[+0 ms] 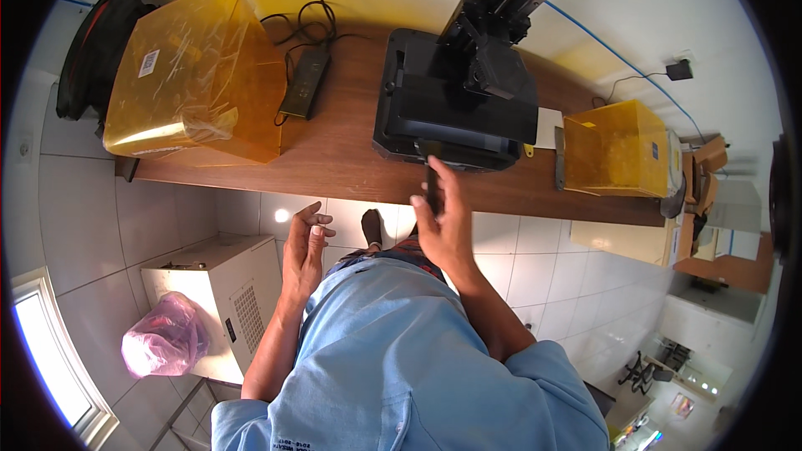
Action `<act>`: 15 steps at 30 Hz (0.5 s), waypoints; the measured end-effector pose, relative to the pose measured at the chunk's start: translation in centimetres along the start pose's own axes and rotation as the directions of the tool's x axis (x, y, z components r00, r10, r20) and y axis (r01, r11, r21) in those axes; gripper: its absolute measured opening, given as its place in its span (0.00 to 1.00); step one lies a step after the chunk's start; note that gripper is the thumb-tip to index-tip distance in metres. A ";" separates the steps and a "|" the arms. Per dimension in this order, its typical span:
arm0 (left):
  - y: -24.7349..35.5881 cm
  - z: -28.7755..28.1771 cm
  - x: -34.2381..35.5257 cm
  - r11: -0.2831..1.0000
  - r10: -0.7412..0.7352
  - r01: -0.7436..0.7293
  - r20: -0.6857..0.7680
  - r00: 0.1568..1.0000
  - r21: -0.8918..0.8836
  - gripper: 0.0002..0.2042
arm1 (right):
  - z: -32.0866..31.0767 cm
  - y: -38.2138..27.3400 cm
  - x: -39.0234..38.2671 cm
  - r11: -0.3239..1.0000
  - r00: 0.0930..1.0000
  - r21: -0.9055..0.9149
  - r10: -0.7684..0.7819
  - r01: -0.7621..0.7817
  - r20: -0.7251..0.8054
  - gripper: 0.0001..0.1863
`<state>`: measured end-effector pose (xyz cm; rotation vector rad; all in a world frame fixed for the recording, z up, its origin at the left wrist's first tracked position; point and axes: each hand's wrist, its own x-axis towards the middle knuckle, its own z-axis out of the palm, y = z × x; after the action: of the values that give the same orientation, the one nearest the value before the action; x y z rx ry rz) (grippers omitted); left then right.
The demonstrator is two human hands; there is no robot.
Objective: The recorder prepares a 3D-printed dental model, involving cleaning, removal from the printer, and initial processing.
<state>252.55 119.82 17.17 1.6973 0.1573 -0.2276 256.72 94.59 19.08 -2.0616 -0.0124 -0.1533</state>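
While left hand [302, 252] hangs empty, right hand [443, 221] grips flat black tool [432, 177].

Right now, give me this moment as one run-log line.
right hand: holds thin dark tool at black resin printer front | left hand: empty, open, above floor | orange cover: on wooden bench, left

A small 3D-printing workshop: a resin printer [455, 96] and orange covers [196, 75] on a wooden bench [342, 159].

Black printer [455, 108]; orange covers [196, 75]; brown table [334, 159]; blue shirt [401, 359].
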 end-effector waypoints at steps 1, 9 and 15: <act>-0.1 0.0 0.0 1.000 0.005 -0.005 -0.013 1.000 0.001 0.25 | -1.5 -0.7 -0.3 0.987 1.000 -0.157 0.009 -0.012 -0.020 0.34; 0.0 1.8 2.2 1.000 0.016 -0.016 0.088 0.996 -0.001 0.24 | -6.0 -1.3 2.2 0.825 0.970 -0.512 0.191 -0.241 -0.148 0.27; 0.1 2.4 2.7 0.999 0.033 -0.033 0.113 0.993 0.000 0.25 | -7.1 -2.8 2.2 0.826 0.971 -0.511 0.223 -0.237 -0.090 0.25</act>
<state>255.07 117.36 16.35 1.6830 0.0450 -0.2985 257.94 89.62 25.12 -2.5813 0.3298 -0.0320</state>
